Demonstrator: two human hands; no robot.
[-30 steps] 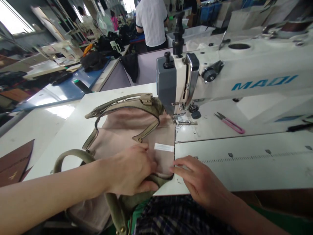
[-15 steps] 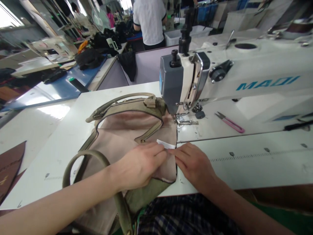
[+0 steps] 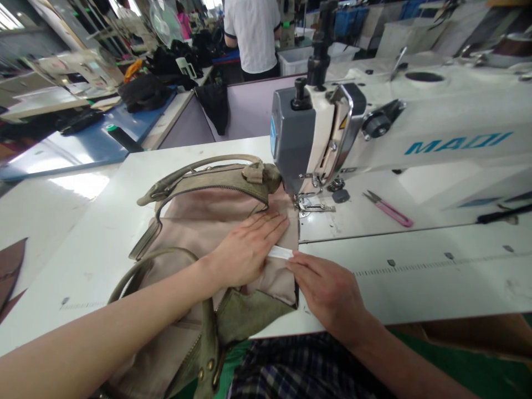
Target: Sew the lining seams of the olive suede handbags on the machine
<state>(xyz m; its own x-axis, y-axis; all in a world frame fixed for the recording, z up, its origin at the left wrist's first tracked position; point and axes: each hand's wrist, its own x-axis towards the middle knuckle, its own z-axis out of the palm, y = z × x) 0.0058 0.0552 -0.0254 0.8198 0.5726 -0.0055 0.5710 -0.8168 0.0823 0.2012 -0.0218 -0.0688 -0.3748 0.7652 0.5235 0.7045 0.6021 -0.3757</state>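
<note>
An olive-green handbag with a pinkish-beige lining (image 3: 195, 233) lies opened out under the sewing machine's presser foot (image 3: 305, 206). My left hand (image 3: 251, 244) rests flat on the lining, fingers stretched toward the foot. Between thumb and fingers my right hand (image 3: 322, 282) pinches the end of a white strip (image 3: 281, 252) at the lining's right edge. The strip's other end meets the left hand. One bag handle (image 3: 199, 164) arches at the back; another handle (image 3: 208, 332) curves in front, partly behind my left forearm.
The white sewing machine (image 3: 449, 133) fills the right side. Pink thread snips (image 3: 388, 209) lie on its bed. Brown pieces (image 3: 12, 266) lie at the left, and a dark thread cone (image 3: 124, 139) is beyond the table. A person in a white shirt (image 3: 252, 39) stands behind.
My left hand has opened from a curled grip and slid up flat onto the lining. My right hand still pinches the white strip. The bag's front part has shifted slightly.
</note>
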